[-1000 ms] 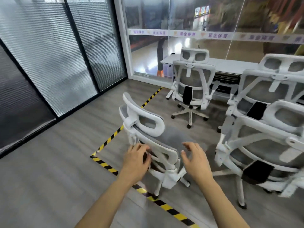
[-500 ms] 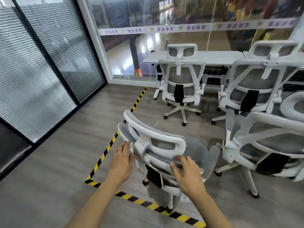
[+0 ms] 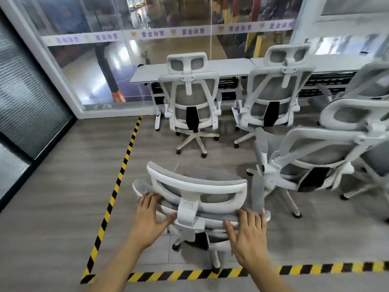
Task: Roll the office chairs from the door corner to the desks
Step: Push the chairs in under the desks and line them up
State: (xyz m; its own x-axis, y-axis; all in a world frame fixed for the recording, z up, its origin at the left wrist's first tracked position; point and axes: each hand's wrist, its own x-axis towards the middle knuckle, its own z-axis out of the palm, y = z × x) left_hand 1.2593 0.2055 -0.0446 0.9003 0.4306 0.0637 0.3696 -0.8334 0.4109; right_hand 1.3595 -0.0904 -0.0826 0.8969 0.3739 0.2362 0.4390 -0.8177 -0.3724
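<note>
A white-framed office chair point(image 3: 197, 186) with grey mesh stands right in front of me, its back turned to me. My left hand point(image 3: 150, 218) lies on the left top edge of its backrest with fingers spread. My right hand point(image 3: 249, 232) lies on the right top edge, fingers straight. Two more white chairs, one point(image 3: 190, 98) at the left and one point(image 3: 273, 93) to its right, stand tucked at the long white desks point(image 3: 229, 65) under the glass wall. A fourth chair point(image 3: 315, 157) stands close on the right.
Yellow-black floor tape point(image 3: 120, 182) marks a rectangle around the chairs, with a strip point(image 3: 294, 268) running along the near side. Glass partitions with blinds point(image 3: 27, 98) line the left. A further chair point(image 3: 370, 85) shows at the right edge. Grey floor lies open to the left.
The chair has turned so its back now faces me squarely, and it has rolled toward the desks. Both hands moved from beside the backrest onto its top edge.
</note>
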